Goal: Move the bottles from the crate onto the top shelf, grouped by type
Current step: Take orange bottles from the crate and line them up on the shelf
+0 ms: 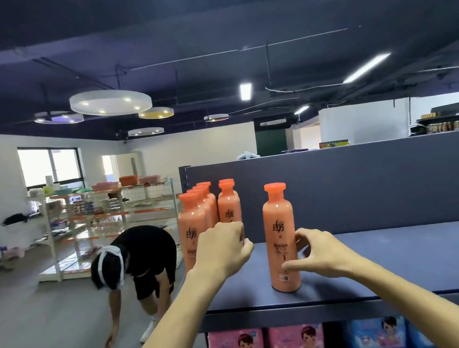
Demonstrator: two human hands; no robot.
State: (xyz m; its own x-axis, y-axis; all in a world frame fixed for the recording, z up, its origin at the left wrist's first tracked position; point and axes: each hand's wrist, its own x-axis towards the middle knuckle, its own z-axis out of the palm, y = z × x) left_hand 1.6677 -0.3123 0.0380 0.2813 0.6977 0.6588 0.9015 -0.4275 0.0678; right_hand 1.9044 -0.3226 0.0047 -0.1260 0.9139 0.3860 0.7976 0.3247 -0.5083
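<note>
Fingers of the right hand curl round the lone orange bottle, upright on the top shelf, apart from the orange cluster at its left end; the left hand curls against that cluster, whether gripping I cannot tell. Tall, narrow and flat-capped, the lone bottle would tip easily, so a low hold seems best while closing it up to its like.

Dim dark ceiling, bright ceiling lamps, soft focus, wide-angle edge distortion
</note>
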